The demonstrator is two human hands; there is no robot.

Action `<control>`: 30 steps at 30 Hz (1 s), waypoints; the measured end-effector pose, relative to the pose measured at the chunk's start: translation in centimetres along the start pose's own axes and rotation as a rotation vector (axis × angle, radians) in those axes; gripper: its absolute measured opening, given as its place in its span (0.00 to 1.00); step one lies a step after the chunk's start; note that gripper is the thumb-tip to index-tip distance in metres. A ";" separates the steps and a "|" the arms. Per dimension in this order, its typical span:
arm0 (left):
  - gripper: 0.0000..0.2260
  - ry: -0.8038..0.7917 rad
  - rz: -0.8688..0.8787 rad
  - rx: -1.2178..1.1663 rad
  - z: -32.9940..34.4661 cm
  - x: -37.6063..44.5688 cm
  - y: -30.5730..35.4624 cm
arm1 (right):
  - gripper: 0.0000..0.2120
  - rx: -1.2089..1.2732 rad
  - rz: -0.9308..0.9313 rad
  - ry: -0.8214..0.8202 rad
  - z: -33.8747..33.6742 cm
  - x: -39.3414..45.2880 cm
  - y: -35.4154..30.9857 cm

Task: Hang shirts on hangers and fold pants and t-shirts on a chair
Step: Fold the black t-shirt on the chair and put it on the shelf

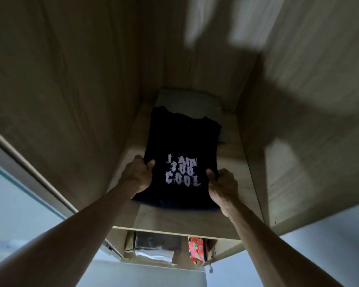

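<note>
**Folded black t-shirt held at a wooden wardrobe shelf**

A folded black t-shirt (180,146) is held by both hands over a light wooden shelf (174,219) inside a wardrobe. Pale printed lettering, reading roughly "I AM TOO COOL", is seen on the shirt's upper face, toward its near end. The near corners of the shirt are gripped: the left hand (138,176) is curled round the left edge, with the thumb laid on top of the fabric and the fingers hidden beneath it, and the right hand (223,186) is closed on the right edge in the same way, thumb on top and fingers tucked under. The far end of the shirt, where the neckline is seen, overlaps a pale folded cloth (191,102) lying at the back of the shelf. Whether the shirt's underside is resting fully on the shelf cannot be told.

The shelf is enclosed by wooden side panels (71,90) to its left and right. Below the shelf's front edge, a lower compartment is visible, in which stacked folded items (153,248) in grey and white are seen on the left and a bright red patterned fabric (197,250) on the right. The upper right of the picture is smeared by motion blur.
</note>
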State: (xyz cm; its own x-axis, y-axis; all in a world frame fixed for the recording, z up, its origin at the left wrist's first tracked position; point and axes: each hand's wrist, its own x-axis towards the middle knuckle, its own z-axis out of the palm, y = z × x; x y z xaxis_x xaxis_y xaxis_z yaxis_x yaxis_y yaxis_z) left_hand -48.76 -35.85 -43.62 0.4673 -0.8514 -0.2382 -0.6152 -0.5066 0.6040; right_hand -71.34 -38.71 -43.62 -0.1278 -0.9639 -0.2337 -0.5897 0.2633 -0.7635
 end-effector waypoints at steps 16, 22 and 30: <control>0.12 0.094 0.140 0.369 1.4 -4.2 -1.9 | 0.18 -0.612 -0.189 0.045 0.5 -3.9 2.2; 0.14 0.235 0.183 0.521 2.3 -5.7 -2.5 | 0.21 -0.781 -0.292 0.231 1.7 -4.2 2.7; 0.13 0.414 0.307 0.489 2.9 -5.9 -4.1 | 0.31 -0.871 -0.313 0.239 1.6 -4.6 3.6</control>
State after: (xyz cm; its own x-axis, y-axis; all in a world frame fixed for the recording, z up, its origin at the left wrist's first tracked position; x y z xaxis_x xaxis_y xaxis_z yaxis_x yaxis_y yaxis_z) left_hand -50.81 -29.14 -46.88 0.3703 -0.8930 0.2557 -0.9270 -0.3376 0.1633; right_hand -71.65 -33.26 -46.27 0.0337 -0.9936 0.1081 -0.9988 -0.0374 -0.0320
